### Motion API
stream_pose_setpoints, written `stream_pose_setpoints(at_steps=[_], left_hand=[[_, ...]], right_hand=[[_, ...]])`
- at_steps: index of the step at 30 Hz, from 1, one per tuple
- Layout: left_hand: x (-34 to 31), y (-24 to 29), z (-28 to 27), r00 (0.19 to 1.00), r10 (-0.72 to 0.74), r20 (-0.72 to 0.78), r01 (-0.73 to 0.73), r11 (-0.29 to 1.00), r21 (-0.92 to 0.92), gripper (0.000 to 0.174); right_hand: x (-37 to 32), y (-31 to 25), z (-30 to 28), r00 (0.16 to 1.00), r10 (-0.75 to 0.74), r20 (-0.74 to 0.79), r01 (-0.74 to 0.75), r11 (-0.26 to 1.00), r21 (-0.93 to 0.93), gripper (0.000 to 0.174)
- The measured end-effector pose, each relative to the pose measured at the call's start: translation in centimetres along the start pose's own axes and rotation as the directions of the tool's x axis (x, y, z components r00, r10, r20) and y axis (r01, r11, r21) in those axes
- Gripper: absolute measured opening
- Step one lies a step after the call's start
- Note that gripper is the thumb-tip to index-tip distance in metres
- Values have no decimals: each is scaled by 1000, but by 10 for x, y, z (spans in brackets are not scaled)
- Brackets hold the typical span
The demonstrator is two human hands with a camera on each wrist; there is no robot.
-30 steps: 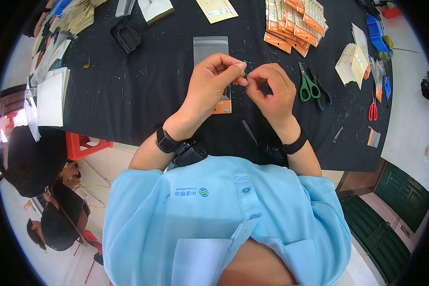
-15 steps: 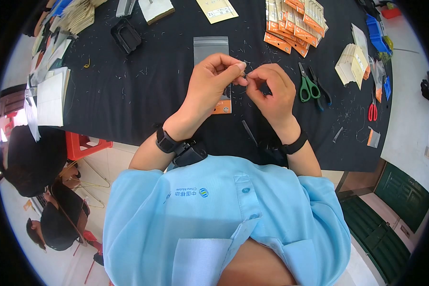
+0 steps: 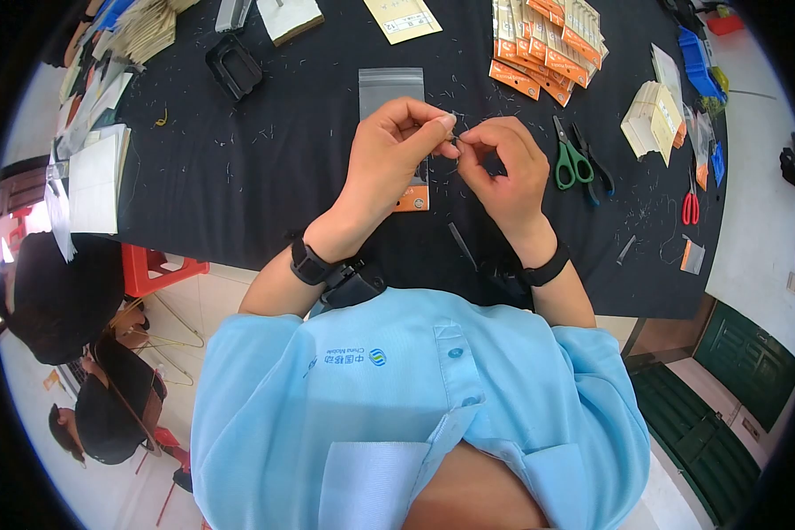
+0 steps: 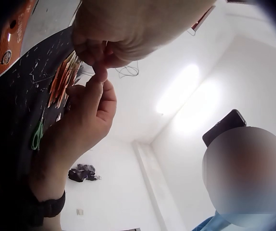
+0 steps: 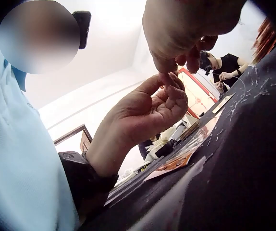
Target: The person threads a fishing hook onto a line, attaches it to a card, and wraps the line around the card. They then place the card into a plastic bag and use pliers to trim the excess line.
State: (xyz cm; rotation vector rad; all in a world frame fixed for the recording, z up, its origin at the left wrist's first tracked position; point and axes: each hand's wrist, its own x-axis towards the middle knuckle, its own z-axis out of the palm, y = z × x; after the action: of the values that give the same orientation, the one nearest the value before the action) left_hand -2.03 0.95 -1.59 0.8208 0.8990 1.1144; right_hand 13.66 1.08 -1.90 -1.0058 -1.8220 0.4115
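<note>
My left hand (image 3: 387,146) pinches a thin, thread-like line (image 4: 129,71) between thumb and forefinger, above the black table. The right hand (image 3: 510,168) pinches the same spot from the other side, thumb against curled forefinger, the fingertips of both hands nearly meeting. In the left wrist view the line hangs in loose loops beside the fingertips. Whatever small piece sits between the fingers is mostly hidden by them. Under the left hand lies a clear zip bag (image 3: 390,81) with an orange card end (image 3: 412,199).
Right of the hands lie green scissors (image 3: 572,166) and dark pliers (image 3: 594,163). A pile of orange-and-cream packets (image 3: 548,44) is at the back, a black plastic tray (image 3: 233,67) at the back left. Red-handled scissors (image 3: 691,205) lie far right. Line clippings dot the black cloth (image 3: 283,177).
Both hands stay in nearly the same place, fingertips together. Only slight shifts of the right fingers and the line show; the table things have not moved.
</note>
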Motion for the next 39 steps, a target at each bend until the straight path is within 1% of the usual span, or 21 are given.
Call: stream_pose_setpoints(at_steps=[8,11,16,19,26,28,29,32,34,37,39], left_hand=[[-1,1,2,1000,19,-4,-19,999,28,13],[-2,0,1,999,45,17,-45,999,21,13],[-1,0,2,996,87,34,-90,993,75,12],[-1,-1,1,997,79,14,-80,993,89,12],[-3,0,3,996,93,1,-93,991,97,11],[-3,0,3,993,119,-7,-116,980,163,10],[-3,0,3,993,119,-7,-116,980,163,10],[-5,1,5,990,139,4,-137,975,177,10],[-6,1,5,990,144,3,-140,961,238,10],[-5,-1,5,985,170,6,-166,955,244,10],[-5,-2,4,987,161,2,-157,955,251,10]], right_hand=[[0,0,-1,1000,4,4,-4,1000,-2,19],[0,-1,-1,1000,10,1,-10,1000,6,19],[1,-1,-1,1000,13,17,-13,1000,20,19],[1,-2,-1,999,33,11,-33,999,41,18],[1,-2,-2,999,30,16,-30,999,41,18],[0,-1,-2,999,32,23,-32,999,43,17],[0,-2,-2,999,31,23,-32,999,44,17],[1,-5,-4,998,59,36,-62,996,64,16],[2,-7,-5,991,114,64,-119,989,91,15],[2,-7,-6,990,120,79,-127,987,98,15],[2,-7,-5,990,119,77,-127,987,100,15]])
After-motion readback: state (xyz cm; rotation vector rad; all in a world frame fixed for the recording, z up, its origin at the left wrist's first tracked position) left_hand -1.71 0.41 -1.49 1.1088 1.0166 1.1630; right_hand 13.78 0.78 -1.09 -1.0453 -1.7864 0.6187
